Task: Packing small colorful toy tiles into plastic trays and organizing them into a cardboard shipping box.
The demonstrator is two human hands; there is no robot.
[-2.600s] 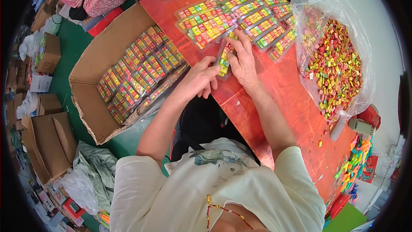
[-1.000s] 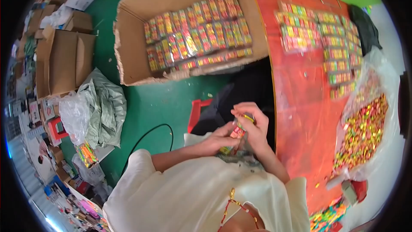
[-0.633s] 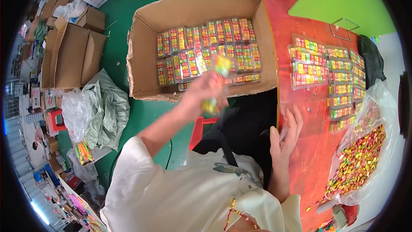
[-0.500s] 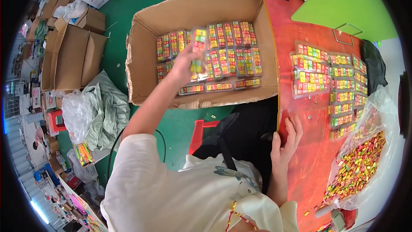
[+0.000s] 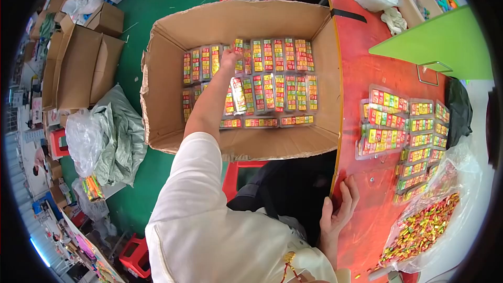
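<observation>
My left hand (image 5: 229,61) reaches deep into a large cardboard box (image 5: 155,91), its fingers closed at the side of a clear plastic pack of small wrapped candies (image 5: 239,56). That pack stands at the far row, among similar packs (image 5: 274,93) in red, yellow and green set upright side by side. A few packs (image 5: 260,122) lie crosswise along the near wall. My forearm covers part of the left-hand packs. On the edge of the red table (image 5: 361,188), my right hand (image 5: 340,209) rests with its fingers apart, holding nothing.
Stacked candy packs (image 5: 385,120) fill part of the table at right, beside a clear bag of loose candies (image 5: 424,230). A green board (image 5: 435,42) stands beyond them. Plastic sacks (image 5: 118,136) and open cartons (image 5: 78,65) are on the left. Another person sits beyond the box.
My left hand has moved farther into the box, bringing the pack down from above the others to the far row. My right hand stays on the table edge. The view has shifted slightly.
</observation>
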